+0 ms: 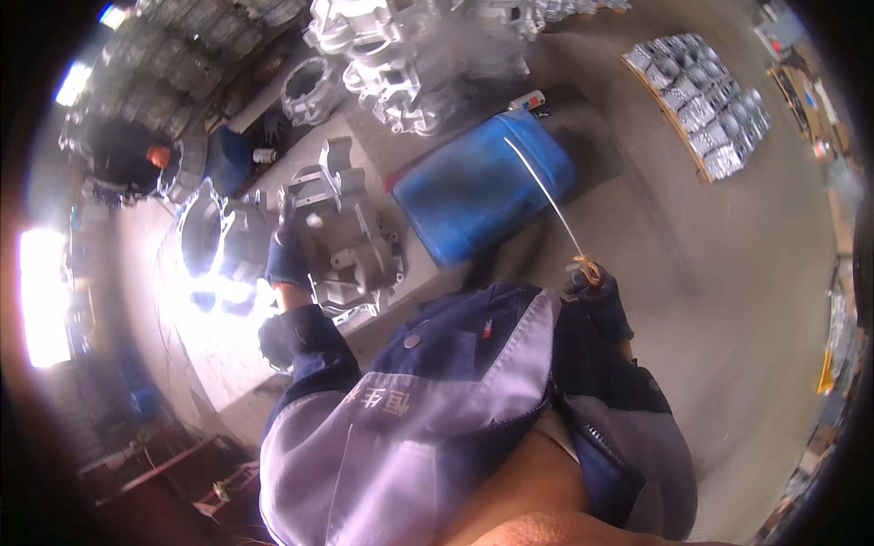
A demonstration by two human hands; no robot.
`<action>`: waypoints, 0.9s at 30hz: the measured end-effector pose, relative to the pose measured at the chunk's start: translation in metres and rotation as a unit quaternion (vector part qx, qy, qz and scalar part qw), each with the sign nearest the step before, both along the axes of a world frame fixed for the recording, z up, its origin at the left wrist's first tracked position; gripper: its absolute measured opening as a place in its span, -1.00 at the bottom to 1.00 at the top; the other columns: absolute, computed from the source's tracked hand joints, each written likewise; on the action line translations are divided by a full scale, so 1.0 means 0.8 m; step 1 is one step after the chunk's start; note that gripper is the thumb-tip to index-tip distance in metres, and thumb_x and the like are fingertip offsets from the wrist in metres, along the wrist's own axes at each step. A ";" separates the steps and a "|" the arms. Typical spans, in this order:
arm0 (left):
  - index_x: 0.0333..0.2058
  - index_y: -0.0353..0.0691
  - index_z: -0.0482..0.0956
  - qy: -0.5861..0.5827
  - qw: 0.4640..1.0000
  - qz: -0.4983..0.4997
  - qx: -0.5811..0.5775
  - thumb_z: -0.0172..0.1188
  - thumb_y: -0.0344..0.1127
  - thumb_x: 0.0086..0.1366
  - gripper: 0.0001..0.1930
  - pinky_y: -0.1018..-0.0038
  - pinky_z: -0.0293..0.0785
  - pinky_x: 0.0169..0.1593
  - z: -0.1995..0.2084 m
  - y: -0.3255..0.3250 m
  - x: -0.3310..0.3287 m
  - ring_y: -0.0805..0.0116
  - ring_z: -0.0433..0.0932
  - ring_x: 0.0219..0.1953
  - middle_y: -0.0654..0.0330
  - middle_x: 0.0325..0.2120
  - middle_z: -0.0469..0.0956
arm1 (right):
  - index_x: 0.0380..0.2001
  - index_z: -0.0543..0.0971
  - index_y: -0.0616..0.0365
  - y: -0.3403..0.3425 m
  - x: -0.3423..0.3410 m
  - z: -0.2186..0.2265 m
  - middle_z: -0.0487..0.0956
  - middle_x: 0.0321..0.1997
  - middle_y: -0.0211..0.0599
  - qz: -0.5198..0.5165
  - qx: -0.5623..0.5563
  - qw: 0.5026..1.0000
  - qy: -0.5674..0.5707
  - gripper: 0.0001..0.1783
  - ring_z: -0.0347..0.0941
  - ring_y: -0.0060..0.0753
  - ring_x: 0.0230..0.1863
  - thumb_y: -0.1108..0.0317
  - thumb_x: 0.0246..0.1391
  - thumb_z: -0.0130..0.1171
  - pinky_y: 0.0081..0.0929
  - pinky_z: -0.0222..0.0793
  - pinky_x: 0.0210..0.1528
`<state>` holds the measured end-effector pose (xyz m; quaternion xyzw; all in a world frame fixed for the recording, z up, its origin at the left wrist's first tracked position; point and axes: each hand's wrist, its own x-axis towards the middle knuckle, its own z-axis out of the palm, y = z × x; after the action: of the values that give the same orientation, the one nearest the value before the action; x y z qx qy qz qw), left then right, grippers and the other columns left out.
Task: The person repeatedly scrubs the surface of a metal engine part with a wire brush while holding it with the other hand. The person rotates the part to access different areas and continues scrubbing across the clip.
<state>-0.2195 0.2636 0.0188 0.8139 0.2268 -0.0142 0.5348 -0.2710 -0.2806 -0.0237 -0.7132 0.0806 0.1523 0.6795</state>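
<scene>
**Left of the blue drum (482, 187): hand on a casting, rod held out opposite**

Just left of the drum, lying on the table (417, 264), uneven face up: the casting (350, 246). On its edge away from the drum, resting the gloved left hand (288, 250); cannot tell whether gripping the rim or merely touching, nor how wide with the fingers.

At the drum's near right, holding an orange handle (591, 270) in the gloved right hand (596, 296), fingers wrapped closed around it. From there, pointing a thin rod (551, 198) slantwise across the drum; cannot tell whether touching it.

Could snag the rod on the drum if swung low toward the casting, and so bend it or twist it in the grip. Might jab the left hand by bringing the tip in with fingers on the rim. Could misjudge edges farther left of the drum, given the glare on a second casting (244, 232). Might strike the stacked castings (387, 68) beyond the drum with too wide a sweep.
</scene>
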 end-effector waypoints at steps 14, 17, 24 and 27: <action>-0.33 -0.23 0.61 -0.182 0.843 -0.454 0.226 0.22 0.10 0.14 -0.56 0.25 0.45 -0.26 -0.012 -0.289 0.241 0.03 0.58 -0.38 -0.06 -0.45 0.58 | -0.10 0.49 0.27 0.001 -0.053 0.070 0.55 -0.34 -0.31 -0.204 -0.122 0.970 -0.047 -0.76 0.52 -0.49 -0.36 0.45 0.17 0.03 -0.56 0.44 -0.32; -0.31 -0.19 0.62 -0.114 0.856 -0.473 0.175 0.27 0.14 0.06 -0.53 0.24 0.45 -0.23 -0.060 -0.327 0.219 -0.04 0.57 -0.33 -0.03 -0.41 0.60 | -0.14 0.52 0.27 0.001 -0.055 0.098 0.55 -0.39 -0.30 -0.203 -0.154 0.967 -0.012 -0.75 0.48 -0.51 -0.40 0.35 0.16 0.12 -0.55 0.40 -0.33; -0.22 -0.12 0.61 -0.064 0.834 -0.466 0.287 0.35 0.07 -0.05 -0.52 0.17 0.43 -0.13 -0.123 -0.370 0.179 -0.01 0.56 -0.20 0.01 -0.30 0.60 | -0.26 0.55 0.25 0.020 -0.007 0.132 0.57 -0.40 0.03 -0.041 -0.424 0.905 0.011 -0.61 0.53 0.00 -0.33 0.11 0.05 0.21 -0.24 0.41 -0.25; -0.27 -0.10 0.61 -0.104 0.847 -0.440 0.279 0.36 0.06 -0.07 -0.55 0.17 0.44 -0.15 -0.118 -0.369 0.182 -0.01 0.56 -0.22 0.02 -0.32 0.60 | -0.29 0.57 0.22 0.057 0.062 0.127 0.59 -0.47 -0.05 -0.063 -0.523 0.849 -0.034 -0.61 0.55 -0.09 -0.39 0.06 0.05 0.19 -0.33 0.41 -0.32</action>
<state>-0.0738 -0.0316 -0.0755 0.9400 -0.2175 -0.0997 0.2434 -0.2216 -0.2348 0.0776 -0.9611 0.1701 0.0197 0.2169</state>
